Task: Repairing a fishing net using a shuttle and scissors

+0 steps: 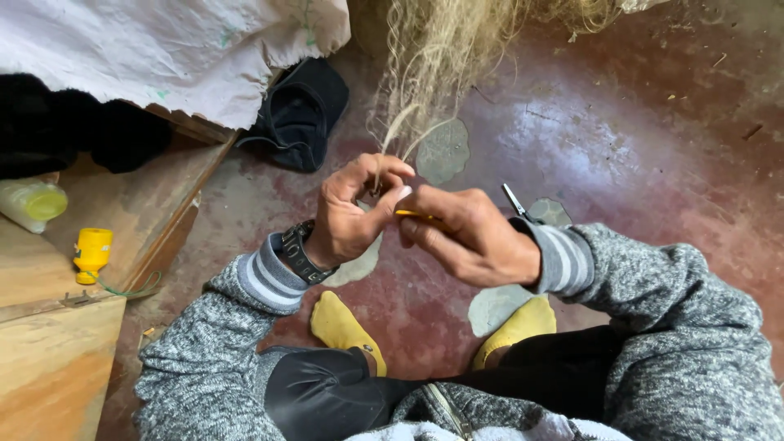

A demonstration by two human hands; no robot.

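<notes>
fibre strand pinched between both hands, yellow tool at the tips

obs: your left hand (pixel 347 214) is curled, thumb and forefinger closed on a thin pale strand of dry plant fibre (pixel 398 131) that runs up into the loose, curly straw-coloured fibre bundle (pixel 457 41) hanging at the top of view. your right hand (pixel 469 237) meets it fingertip to fingertip; its fingers are closed around a slim yellow-handled tool (pixel 412 215), of which only a short length shows. the hands are together, touching at the tips, above the worn red cement floor (pixel 621 155).

pose: both wrists are bent inward, forearms in grey knitted sleeves with striped cuffs converge from either side. a dark strap watch (pixel 300 251) sits on the left wrist. your feet in yellow socks (pixel 343 325) rest below the hands.

handling note (judgement): keep the strand taut between the left pinch and the bundle so it does not tangle with neighbouring fibres. hold the tool close to the pinch point; a longer gap would likely let the fibre slip or twist. steady the right hand against the left.

surroundings: small metal scissors (pixel 514 200) lie just beyond the right wrist. a small yellow plastic bottle (pixel 92 253) stands on the wooden board (pixel 57 359) at left, well apart from the hands.
</notes>
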